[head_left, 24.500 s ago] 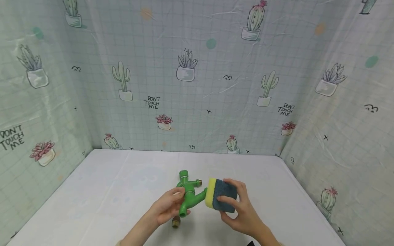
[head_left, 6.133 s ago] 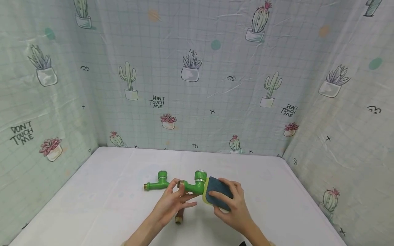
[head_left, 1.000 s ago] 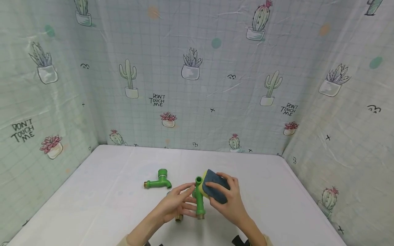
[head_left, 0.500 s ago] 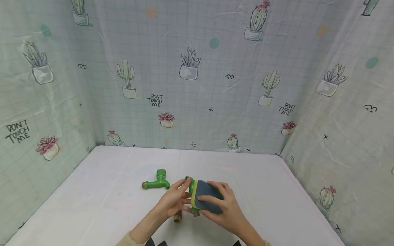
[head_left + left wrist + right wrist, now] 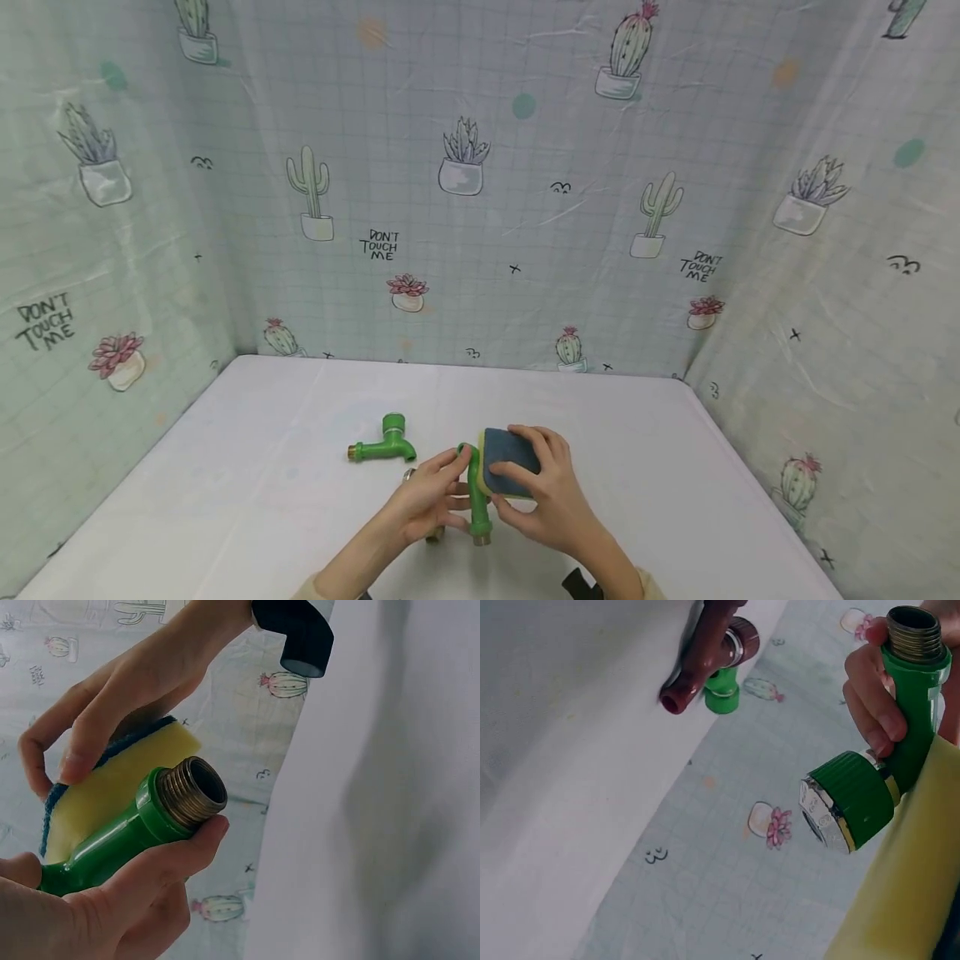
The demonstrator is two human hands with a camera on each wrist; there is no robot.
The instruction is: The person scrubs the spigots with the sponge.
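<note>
My left hand (image 5: 427, 502) grips a green faucet (image 5: 478, 496) by its body, the brass threaded end towards me and the spout opening beside the thumb. In the left wrist view the threads (image 5: 191, 791) are bare. The right wrist view shows the faucet's ribbed green knob (image 5: 853, 799) with its silver cap. My right hand (image 5: 551, 492) holds a sponge (image 5: 512, 458) with a dark blue scouring side and a yellow foam side. Its yellow foam (image 5: 112, 795) lies along the faucet's side, with my fingers spread over the blue back.
A second green faucet (image 5: 384, 447) lies on the white table (image 5: 300, 517), left of my hands. Behind my left hand lies a dark red faucet (image 5: 712, 652), mostly hidden in the head view. A cactus-print curtain (image 5: 487, 225) surrounds the table. A black wrist piece (image 5: 579, 583) is on my right wrist.
Six seconds ago the held faucet lay crosswise with its knob up; now its threaded end faces me. Over the last half second the sponge moved slightly up and right, uncovering more of the faucet.
</note>
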